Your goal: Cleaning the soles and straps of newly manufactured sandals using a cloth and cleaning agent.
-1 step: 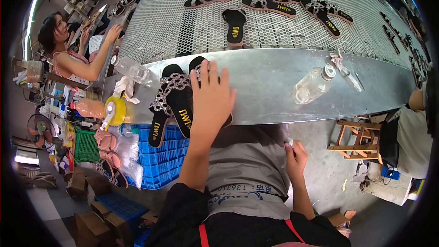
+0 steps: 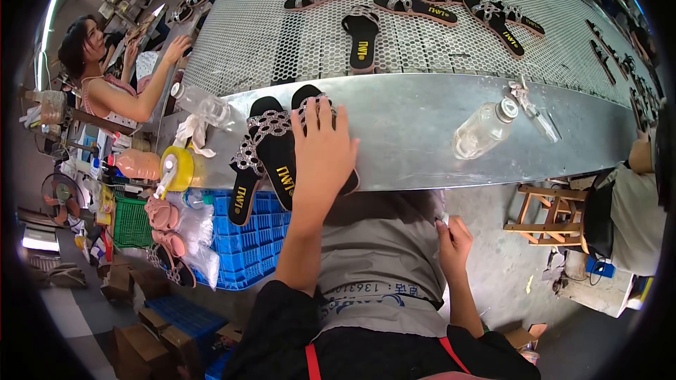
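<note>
My left hand (image 2: 324, 151) lies open over a black sandal (image 2: 308, 93) with a glittery strap, its fingers stretched out across the strap. The palm hides most of that sandal. Right beside it rest two more black sandals with sparkling cut-out straps, one sandal (image 2: 271, 144) in the middle and another sandal (image 2: 246, 179) at the left; their heels jut past the bench edge. Down by my apron, my right hand (image 2: 458, 239) is closed in a pinch on something small and pale that I cannot make out.
Sandals (image 2: 362, 39) lie spread on the white mesh conveyor (image 2: 246, 28) beyond the metal bench (image 2: 401, 134). On the bench stand a clear bottle (image 2: 486, 130) and, leftward, another bottle (image 2: 204, 107). A blue crate (image 2: 250, 253) sits below. A person (image 2: 116, 88) works at far left.
My left hand has shifted very slightly left and down over the sandal. The right hand and the other things look the same.
</note>
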### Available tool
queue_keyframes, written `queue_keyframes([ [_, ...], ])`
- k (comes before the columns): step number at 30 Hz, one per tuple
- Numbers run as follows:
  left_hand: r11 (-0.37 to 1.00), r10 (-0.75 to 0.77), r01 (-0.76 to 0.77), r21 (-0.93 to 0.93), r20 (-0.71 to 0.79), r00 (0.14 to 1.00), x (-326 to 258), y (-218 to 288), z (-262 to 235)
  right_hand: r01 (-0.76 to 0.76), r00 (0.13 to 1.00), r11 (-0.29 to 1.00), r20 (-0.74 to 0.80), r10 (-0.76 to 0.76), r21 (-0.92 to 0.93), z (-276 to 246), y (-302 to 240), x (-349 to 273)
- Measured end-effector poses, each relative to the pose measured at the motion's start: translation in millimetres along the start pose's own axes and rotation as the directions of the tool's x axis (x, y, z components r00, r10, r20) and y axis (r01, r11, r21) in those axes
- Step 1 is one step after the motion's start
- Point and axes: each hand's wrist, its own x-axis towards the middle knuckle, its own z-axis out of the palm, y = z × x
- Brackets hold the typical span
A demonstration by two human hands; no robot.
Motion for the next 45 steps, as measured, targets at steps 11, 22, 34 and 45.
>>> queue_keyframes([
  [11,0.801,0.086,-0.157,-0.579,-0.147,0.985,24,11,14,0.006,0.999,0.999,0.053,-0.008,0.032,12,-22,12],
  [22,0.809,-0.113,0.034,-0.587,-0.098,0.989,-54,24,-22,-0.121,0.992,0.993,0.023,0.121,0.01,-3,-24,-3],
  [34,0.782,-0.074,0.122,-0.611,0.104,0.992,-107,26,-7,0.152,0.974,0.988,0.164,-0.154,0.028,34,-63,39],
  [45,0.845,-0.132,0.135,-0.517,0.043,0.99,-111,40,19,0.405,0.903,0.822,0.32,-0.288,-0.401,77,-90,117],
])
